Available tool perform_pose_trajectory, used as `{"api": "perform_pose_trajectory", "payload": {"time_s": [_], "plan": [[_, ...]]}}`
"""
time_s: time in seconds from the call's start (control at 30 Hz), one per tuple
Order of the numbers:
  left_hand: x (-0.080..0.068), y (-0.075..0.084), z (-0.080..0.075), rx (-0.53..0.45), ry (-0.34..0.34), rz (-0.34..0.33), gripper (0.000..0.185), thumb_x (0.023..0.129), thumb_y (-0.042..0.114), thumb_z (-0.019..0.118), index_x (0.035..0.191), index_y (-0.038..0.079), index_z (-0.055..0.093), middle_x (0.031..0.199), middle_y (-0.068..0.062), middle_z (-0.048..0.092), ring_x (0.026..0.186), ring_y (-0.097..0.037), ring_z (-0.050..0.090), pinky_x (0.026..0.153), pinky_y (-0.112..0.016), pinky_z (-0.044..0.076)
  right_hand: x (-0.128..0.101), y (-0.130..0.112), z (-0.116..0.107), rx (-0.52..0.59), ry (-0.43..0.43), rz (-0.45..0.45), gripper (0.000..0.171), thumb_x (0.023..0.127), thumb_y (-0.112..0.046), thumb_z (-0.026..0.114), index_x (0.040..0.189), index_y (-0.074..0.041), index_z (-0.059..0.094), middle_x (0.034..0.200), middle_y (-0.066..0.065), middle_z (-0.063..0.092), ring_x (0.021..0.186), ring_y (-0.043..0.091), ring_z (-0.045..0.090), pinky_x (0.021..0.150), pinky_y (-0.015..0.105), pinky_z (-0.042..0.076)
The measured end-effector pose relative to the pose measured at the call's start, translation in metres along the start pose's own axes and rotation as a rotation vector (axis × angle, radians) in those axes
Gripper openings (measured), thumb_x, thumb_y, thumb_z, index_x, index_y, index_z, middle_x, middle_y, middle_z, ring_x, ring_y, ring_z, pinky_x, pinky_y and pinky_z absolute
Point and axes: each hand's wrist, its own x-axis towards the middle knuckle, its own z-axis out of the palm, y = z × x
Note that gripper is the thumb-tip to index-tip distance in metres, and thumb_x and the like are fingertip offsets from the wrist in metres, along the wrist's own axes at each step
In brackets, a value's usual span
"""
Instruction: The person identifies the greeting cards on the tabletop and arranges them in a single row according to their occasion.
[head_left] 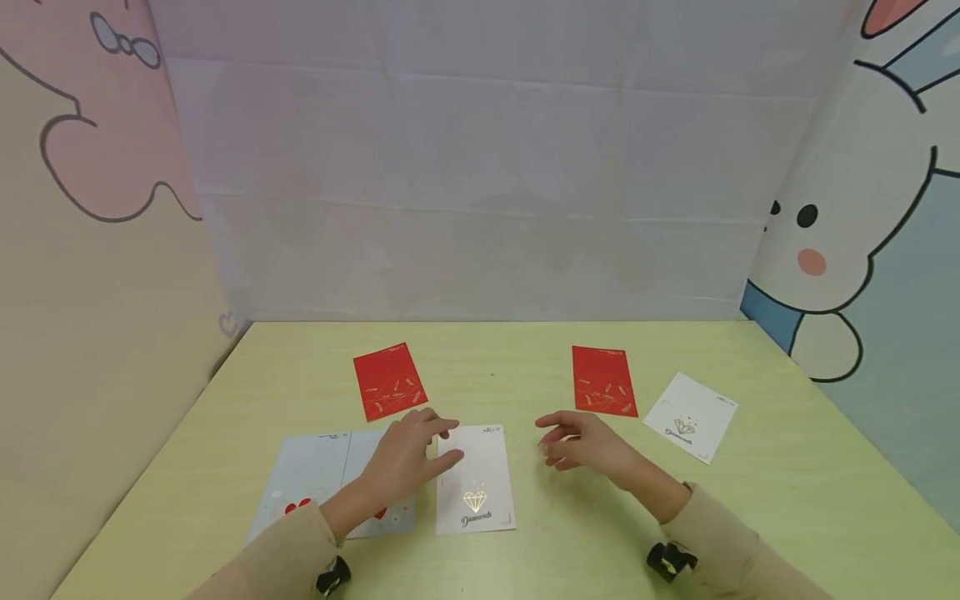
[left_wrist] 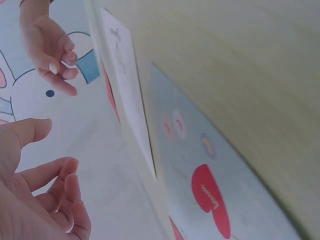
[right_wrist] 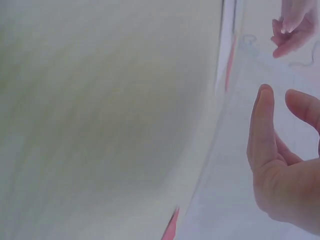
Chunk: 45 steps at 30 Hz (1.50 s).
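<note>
Currently, the left hand [head_left: 405,450] and right hand [head_left: 592,448] hover empty, fingers loosely apart. Between them, a white rectangular card printed with a gold diamond [head_left: 480,471] lies on the pale yellow-green desk [head_left: 577,542].

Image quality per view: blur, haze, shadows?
Head: mostly sharp, "Diamonds" readable on the central white card, faint shadow on the table near the right hand; left wrist: hazy, card lettering illegible; right wrist: washed out, table grain smeared.

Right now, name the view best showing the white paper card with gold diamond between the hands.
Head view: the white paper card lies nearly unobstructed, gold diamond clear. Left wrist shows it slanted; right wrist, only a pale strip, possibly it.
</note>
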Motion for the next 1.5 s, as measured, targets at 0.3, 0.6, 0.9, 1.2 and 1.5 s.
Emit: {"api": "perform_pose_trajectory", "payload": {"time_s": [0.3,0.6,0.9,1.2,1.5], "plan": [[0.02,0.0,-0.012,-0.434,0.076,-0.164,0.026,0.081,0.018,0.065,0.106,0.011,0.062,0.094,0.004,0.057,0.084,-0.016,0.051,0.066,-0.029,0.046,-0.005,-0.004,-0.041,0.075,0.101,-0.08,0.047,0.085,-0.015,0.06,0.122,0.008,0.042,0.103,0.02,0.053,0.089,0.036,0.057,0.075,0.036,0.048],[0.047,-0.001,-0.008,-0.751,-0.006,-0.428,0.029,0.086,0.029,0.056,0.11,0.012,0.06,0.104,-0.002,0.056,0.1,-0.03,0.049,0.084,-0.046,0.04,-0.013,0.004,-0.096,0.167,0.253,-0.037,0.053,0.091,-0.026,0.05,0.129,0.006,0.032,0.107,0.006,0.051,0.091,0.017,0.055,0.08,0.028,0.045],[0.072,0.004,-0.001,-0.801,-0.084,-0.423,0.029,0.088,0.025,0.054,0.114,0.011,0.058,0.11,-0.004,0.055,0.106,-0.03,0.046,0.088,-0.045,0.037,-0.028,0.023,-0.146,0.5,0.381,0.055,0.042,0.088,-0.022,0.055,0.124,-0.008,0.039,0.091,-0.008,0.057,0.081,0.006,0.058,0.073,0.02,0.046],[0.096,0.021,0.014,-0.814,-0.193,-0.327,0.033,0.09,0.022,0.052,0.117,0.005,0.055,0.112,-0.008,0.055,0.109,-0.031,0.045,0.09,-0.043,0.036,-0.044,0.049,-0.18,0.731,0.473,0.101,0.009,0.085,-0.017,0.059,0.093,-0.017,0.057,0.08,-0.005,0.061,0.074,0.009,0.061,0.069,0.022,0.048],[0.117,0.041,0.046,-0.809,-0.235,-0.303,0.035,0.089,0.023,0.052,0.116,0.001,0.055,0.109,-0.008,0.056,0.102,-0.028,0.05,0.083,-0.038,0.041,-0.055,0.07,-0.204,0.801,0.598,0.201,0.031,0.078,-0.016,0.067,0.099,-0.012,0.045,0.071,0.0,0.061,0.067,0.013,0.062,0.068,0.025,0.049]]}}
